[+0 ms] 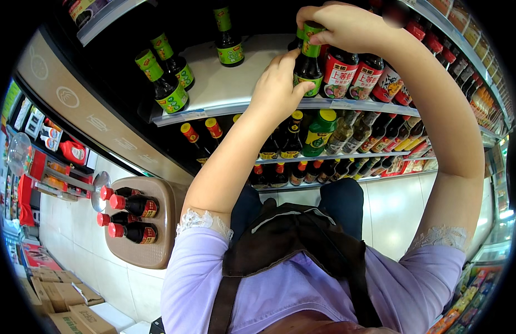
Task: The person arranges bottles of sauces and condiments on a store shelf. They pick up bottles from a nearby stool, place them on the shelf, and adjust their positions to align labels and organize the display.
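Both my hands are at a dark glass sauce bottle with a green cap and green label (309, 67) near the front edge of a store shelf. My left hand (283, 79) is around its lower body, thumb across the label. From above, my right hand (329, 25) grips its green-wrapped neck and cap. Another green-capped bottle stands just behind, partly hidden by my fingers. Matching bottles stand further left: one at the shelf front (171, 92), one right behind it, and one (230, 48) deeper in. To the right are larger red-labelled sauce bottles (340, 71).
The shelf's front edge (237, 109) carries price strips. Lower shelves hold rows of sauce bottles, with a green jug (320, 133) among them. On my left, several red-capped bottles (137, 206) lie on a brown plastic stool (166, 250). Cardboard boxes (61, 294) sit on the floor behind.
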Action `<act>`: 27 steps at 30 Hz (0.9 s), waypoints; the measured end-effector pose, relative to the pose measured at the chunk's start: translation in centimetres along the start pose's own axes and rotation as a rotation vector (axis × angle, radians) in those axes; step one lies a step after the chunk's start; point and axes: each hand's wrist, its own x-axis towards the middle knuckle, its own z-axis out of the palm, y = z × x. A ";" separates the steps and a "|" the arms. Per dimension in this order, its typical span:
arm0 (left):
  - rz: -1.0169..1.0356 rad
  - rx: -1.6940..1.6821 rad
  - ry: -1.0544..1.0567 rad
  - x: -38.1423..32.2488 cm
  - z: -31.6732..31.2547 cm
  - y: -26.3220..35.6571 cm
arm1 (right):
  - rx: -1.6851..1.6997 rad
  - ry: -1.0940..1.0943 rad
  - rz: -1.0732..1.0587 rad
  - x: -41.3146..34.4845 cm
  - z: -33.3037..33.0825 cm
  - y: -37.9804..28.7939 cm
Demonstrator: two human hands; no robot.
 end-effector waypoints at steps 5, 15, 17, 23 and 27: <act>-0.003 0.002 -0.009 -0.1 -0.1 0.1 | -0.028 -0.004 -0.012 -0.1 -0.1 0.0; -0.024 0.045 -0.009 -0.4 0.1 -0.1 | -0.060 0.014 -0.033 -0.4 -1.1 -0.3; -0.035 0.071 -0.025 -0.5 0.1 0.0 | -0.043 0.048 -0.012 -0.6 -1.0 -0.1; -0.073 -0.019 -0.051 -0.5 0.3 0.1 | -0.063 0.068 -0.002 0.1 -0.2 0.9; -0.056 0.028 -0.013 -0.6 0.4 0.3 | -0.029 0.055 0.001 -0.3 -0.7 0.3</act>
